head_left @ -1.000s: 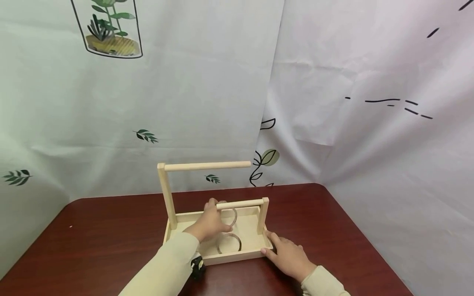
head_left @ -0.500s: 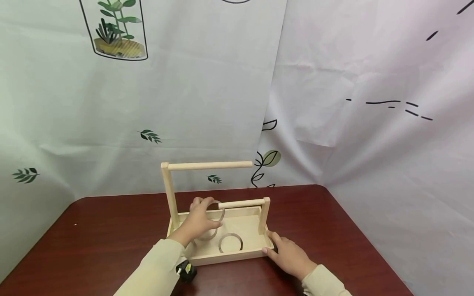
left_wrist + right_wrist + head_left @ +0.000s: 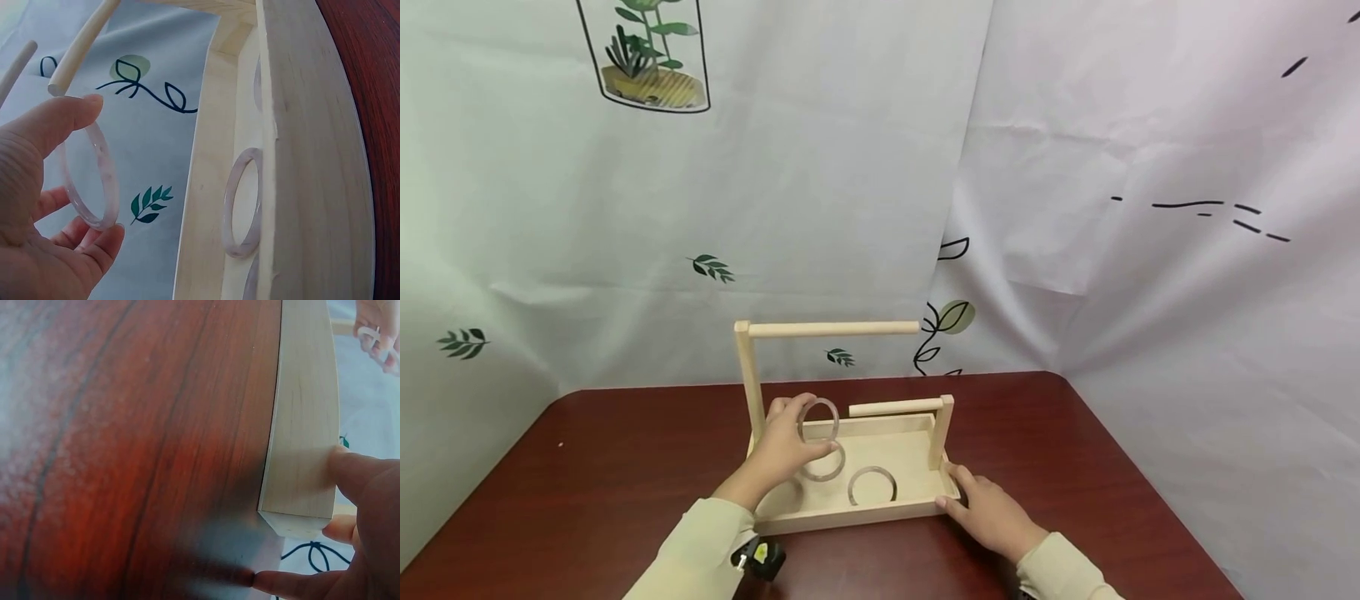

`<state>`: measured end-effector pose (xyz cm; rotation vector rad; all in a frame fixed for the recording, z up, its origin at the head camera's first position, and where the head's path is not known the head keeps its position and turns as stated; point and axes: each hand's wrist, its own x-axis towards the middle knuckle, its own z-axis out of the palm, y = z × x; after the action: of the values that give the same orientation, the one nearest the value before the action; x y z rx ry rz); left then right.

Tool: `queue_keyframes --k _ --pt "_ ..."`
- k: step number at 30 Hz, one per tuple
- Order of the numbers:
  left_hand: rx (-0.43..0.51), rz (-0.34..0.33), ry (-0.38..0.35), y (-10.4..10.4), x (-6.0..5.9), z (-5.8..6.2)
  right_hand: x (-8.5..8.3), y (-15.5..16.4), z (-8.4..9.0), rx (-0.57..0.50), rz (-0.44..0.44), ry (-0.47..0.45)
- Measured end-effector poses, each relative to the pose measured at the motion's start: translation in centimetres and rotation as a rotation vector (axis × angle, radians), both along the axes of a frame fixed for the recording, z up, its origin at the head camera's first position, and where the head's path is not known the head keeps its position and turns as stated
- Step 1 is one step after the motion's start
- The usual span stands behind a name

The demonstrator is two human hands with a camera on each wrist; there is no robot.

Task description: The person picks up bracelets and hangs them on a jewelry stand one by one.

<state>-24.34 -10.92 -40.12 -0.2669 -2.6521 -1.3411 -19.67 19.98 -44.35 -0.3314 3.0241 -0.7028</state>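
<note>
Head view, with both wrist views. The left hand (image 3: 782, 450) pinches a pale translucent bangle (image 3: 818, 420) between thumb and fingertips, holding it upright above the wooden tray (image 3: 842, 518), just off the free end of the lower rod (image 3: 895, 407). In the left wrist view the same bangle (image 3: 87, 181) sits clear of both rod ends, touching neither. The right hand (image 3: 992, 517) rests on the tray's right front corner, its grip spread, fingers straight against the wood; the right wrist view shows a fingertip (image 3: 344, 465) pressed to the tray wall (image 3: 303, 412).

Two further bangles lie flat on the tray floor: one (image 3: 824, 465) just below the held bangle, another (image 3: 872, 486) nearer the front. The taller post carries an upper rod (image 3: 831, 329), which bears nothing; the lower rod is likewise bare.

Judged progress: neither rod carries a bangle; one bangle is in hand and free of the rack, and two lie in the tray. The tray stands on a dark red worktop (image 3: 625, 467), before a printed fabric backdrop (image 3: 700, 208).
</note>
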Motion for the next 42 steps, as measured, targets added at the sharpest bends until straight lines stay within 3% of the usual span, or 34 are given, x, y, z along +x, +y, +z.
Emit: queue_keyframes --k 10,16,27,31,42 --pt "0.088 0.011 -0.004 -0.3 0.0 -0.1 0.0 0.1 0.2 0.005 0.012 0.039" --pt "0.16 0.015 -0.067 -0.1 0.2 -0.2 -0.1 0.1 0.2 0.02 0.005 0.034" --pt "0.469 -0.006 -0.191 0.9 0.3 0.1 0.0 0.1 0.2 0.032 -0.001 0.027" --pt "0.622 -0.031 -0.24 1.8 0.2 0.1 0.0 0.1 0.0 0.041 -0.002 0.03" --pt "0.997 -0.101 -0.28 4.3 -0.3 -0.5 -0.1 -0.1 0.0 0.06 -0.014 0.016"
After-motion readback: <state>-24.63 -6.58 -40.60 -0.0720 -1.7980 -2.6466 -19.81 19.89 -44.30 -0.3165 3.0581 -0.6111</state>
